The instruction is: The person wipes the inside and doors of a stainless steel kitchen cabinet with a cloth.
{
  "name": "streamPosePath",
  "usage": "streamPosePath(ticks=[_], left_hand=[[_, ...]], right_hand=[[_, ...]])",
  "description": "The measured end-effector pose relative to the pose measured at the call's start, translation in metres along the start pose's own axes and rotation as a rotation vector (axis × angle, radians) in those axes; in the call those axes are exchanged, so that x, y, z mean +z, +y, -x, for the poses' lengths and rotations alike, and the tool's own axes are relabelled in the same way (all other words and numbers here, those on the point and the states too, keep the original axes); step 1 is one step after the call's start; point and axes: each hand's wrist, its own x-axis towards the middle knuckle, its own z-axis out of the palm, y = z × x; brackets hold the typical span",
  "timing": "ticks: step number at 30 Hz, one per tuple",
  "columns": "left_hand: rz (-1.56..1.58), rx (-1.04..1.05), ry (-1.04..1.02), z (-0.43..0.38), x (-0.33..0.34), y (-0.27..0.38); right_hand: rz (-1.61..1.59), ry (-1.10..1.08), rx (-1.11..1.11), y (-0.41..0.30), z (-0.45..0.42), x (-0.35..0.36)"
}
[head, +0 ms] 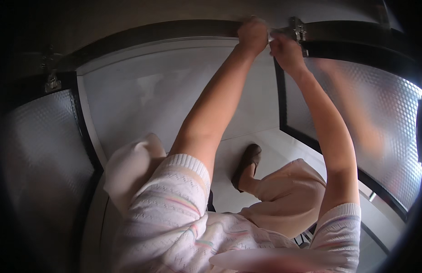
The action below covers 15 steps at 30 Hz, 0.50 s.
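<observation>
At the dark cabinet edge rail, my left hand is curled with its back towards me, and its fingertips are hidden. Close to its right, my right hand has bent fingers near a metal hinge. A small, pale, shiny thing shows in the gap between the two hands, too blurred to name. Whether either hand grips it cannot be made out. Below the right forearm hangs a black-framed door with textured glass, swung out from the cabinet.
On the left stands another black-framed door with textured glass, near a second metal hinge. Between the doors lies a smooth grey-white panel. A brown shoe rests on the pale tiled floor.
</observation>
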Motion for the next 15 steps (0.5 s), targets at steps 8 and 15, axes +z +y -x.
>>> streamPosePath(ticks=[8,15], left_hand=[[0.049,0.129,-0.054,0.017,-0.061,-0.03],[-0.403,-0.097,0.082,0.087,-0.171,-0.1]], right_hand=[[0.284,-0.053,-0.128,-0.004,-0.06,0.049],[0.296,-0.084,-0.261,-0.035,-0.068,0.066]])
